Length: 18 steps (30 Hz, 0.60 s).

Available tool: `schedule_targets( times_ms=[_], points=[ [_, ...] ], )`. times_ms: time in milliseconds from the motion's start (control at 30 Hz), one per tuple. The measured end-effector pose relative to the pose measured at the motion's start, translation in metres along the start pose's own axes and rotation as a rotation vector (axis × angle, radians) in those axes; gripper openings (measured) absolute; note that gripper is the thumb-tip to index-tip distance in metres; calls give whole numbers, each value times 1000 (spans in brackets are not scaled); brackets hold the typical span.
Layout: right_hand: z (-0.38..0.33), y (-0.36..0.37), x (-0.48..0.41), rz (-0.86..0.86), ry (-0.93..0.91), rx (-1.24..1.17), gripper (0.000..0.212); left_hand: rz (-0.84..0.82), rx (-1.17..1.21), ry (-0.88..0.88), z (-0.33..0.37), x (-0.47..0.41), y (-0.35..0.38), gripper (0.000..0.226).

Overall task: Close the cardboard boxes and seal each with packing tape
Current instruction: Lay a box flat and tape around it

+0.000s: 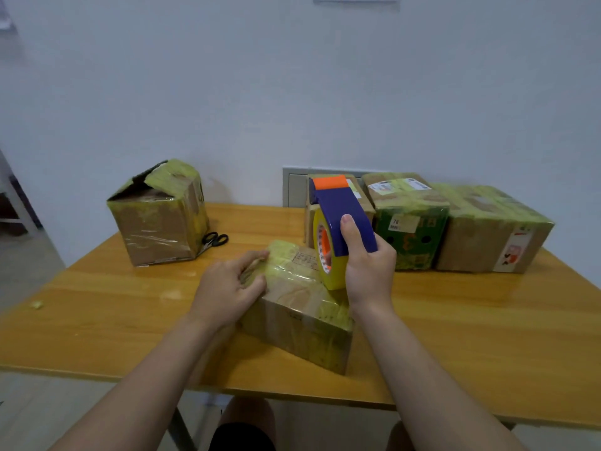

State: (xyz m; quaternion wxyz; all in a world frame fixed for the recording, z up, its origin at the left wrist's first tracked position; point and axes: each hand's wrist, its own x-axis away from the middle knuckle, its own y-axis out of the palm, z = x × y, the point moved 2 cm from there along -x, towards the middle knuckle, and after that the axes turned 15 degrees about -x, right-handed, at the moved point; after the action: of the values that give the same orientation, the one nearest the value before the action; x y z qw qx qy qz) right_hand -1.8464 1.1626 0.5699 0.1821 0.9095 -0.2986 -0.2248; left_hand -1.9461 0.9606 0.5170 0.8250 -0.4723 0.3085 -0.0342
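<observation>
Small box [302, 307], item in work: it lies on the surface [113, 304] directly before me, flaps down, yellow tape over its top and near end; I judge its sealing under way, not complete. My left hand [227, 288] grips its far-left end, fingers curled over the top edge. My right hand [367, 271] is wrapped round the tape dispenser [341, 219], thumb up its blue back, with the yellow roll [328, 255] at the box's right top edge; whether it touches I cannot tell. Rear right: half-hidden box [357, 193], green box [409, 222] and large box [491, 229], closed and taped, apparently done. Rear left: tall box [159, 216], top flap lifted, left to do. Scissors [214, 239] lie beside it.
</observation>
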Motion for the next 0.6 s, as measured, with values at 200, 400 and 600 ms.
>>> schedule_targets(
  times_ms=[200, 400, 600],
  points=[
    [-8, -13, -5, -34, 2, -33, 23, -232, -295, -64, 15, -17, -13, 69],
    [1, -21, -1, -23, -66, -55, 21, -442, -525, 118, 88, 0, -4, 80],
    [3, -24, 0, -40, -110, -48, 32, -632, -609, 79, 107, 7, 15, 150]
  ],
)
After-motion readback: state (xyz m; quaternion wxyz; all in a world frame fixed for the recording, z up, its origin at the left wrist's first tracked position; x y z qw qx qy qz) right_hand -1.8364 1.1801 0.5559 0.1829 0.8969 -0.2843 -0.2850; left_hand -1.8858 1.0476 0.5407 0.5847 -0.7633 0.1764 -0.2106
